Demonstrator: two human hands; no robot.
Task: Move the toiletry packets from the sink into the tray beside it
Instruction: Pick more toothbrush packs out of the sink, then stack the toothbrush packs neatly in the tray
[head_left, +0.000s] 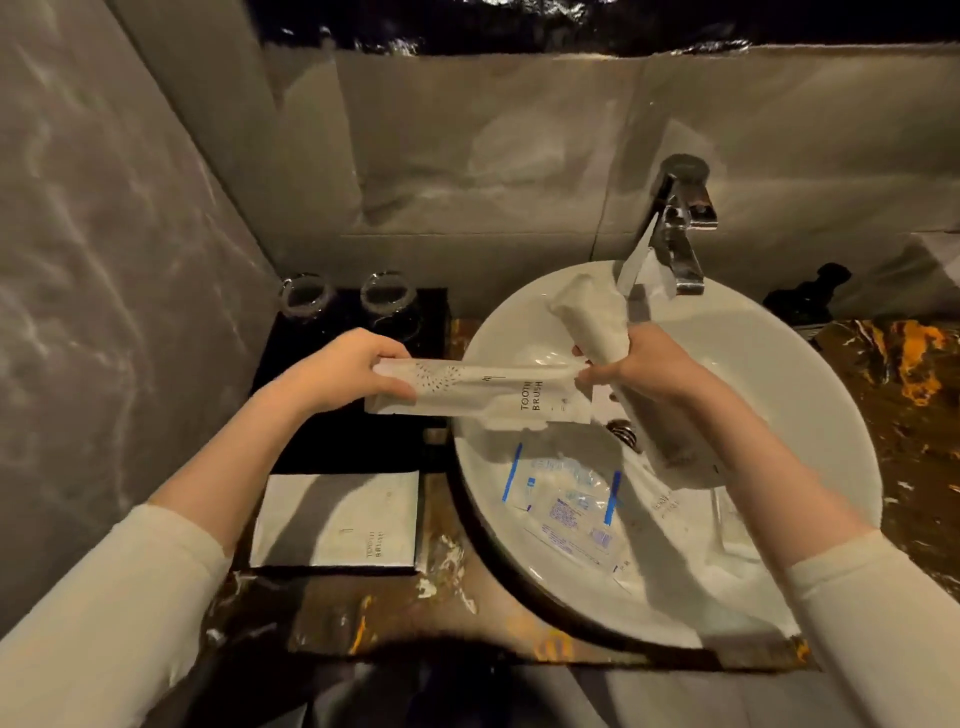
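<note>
Nearest, at 6 o'clock, the marbled counter (332, 618) runs along the bottom edge, with the sink (810, 395) overhanging its front lip. At 7 o'clock a white packet (337, 519) lies flat in the near end of the black tray (332, 447), filling that end edge to edge; dark tray floor shows beyond it. In the near half of the sink lie a clear blue-striped packet (566, 499) and, just beside it at 4 o'clock, another white packet (675, 506). Above the sink's left rim the left hand (343, 369) pinches one end of a toothbrush packet (483, 389), which spans level across the rim to the right hand (644, 364). The right hand's fingertips pinch that packet's other end while its fist curls round a rolled bundle (597, 317) standing tilted. Farther, at 11 o'clock, two glasses (306, 299) sit on the tray's far end; at 1 o'clock the faucet (675, 223) stands at the sink's back edge.
</note>
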